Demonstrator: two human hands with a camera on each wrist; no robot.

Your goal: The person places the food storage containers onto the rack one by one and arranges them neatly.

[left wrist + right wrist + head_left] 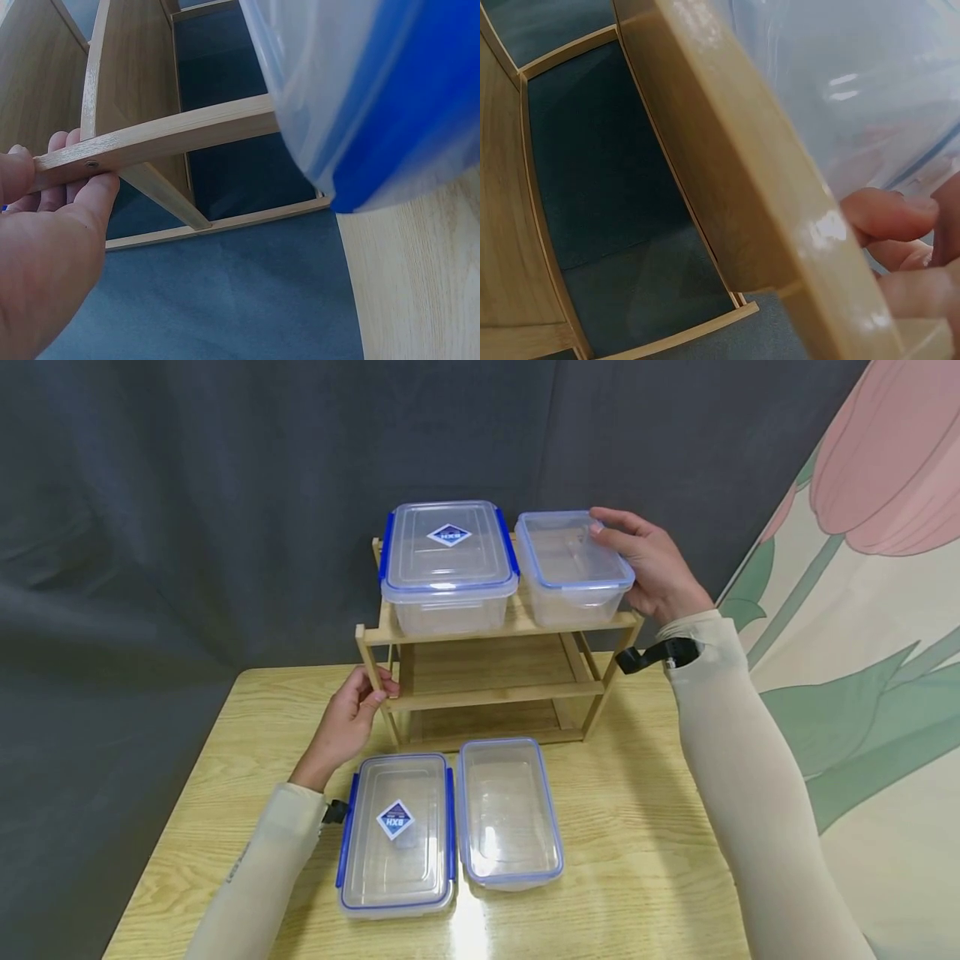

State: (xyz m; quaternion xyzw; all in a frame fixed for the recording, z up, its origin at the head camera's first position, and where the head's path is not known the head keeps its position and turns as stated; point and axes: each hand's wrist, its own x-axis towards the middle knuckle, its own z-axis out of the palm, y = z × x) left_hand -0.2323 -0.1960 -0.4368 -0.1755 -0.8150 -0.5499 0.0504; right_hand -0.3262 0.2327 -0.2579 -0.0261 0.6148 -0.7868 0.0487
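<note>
A wooden shelf rack (495,697) with several levels stands on the table. My left hand (348,718) grips its front left post; in the left wrist view the thumb and fingers of that hand (60,225) lie on either side of the wooden bar (150,142). On the top shelf, at the right, sits a clear plastic food container (573,556) with a light blue rim. My right hand (660,564) holds its right side near the back corner. The right wrist view shows curled fingers (892,214) beside the clear plastic, partly hidden by the rack.
Left on the top shelf is a food container with dark blue clips (450,560). In front of the rack, a clipped container (397,868) and a blue-rimmed container (510,810) lie side by side on the wood-grain table (615,877). A dark curtain (300,485) hangs behind.
</note>
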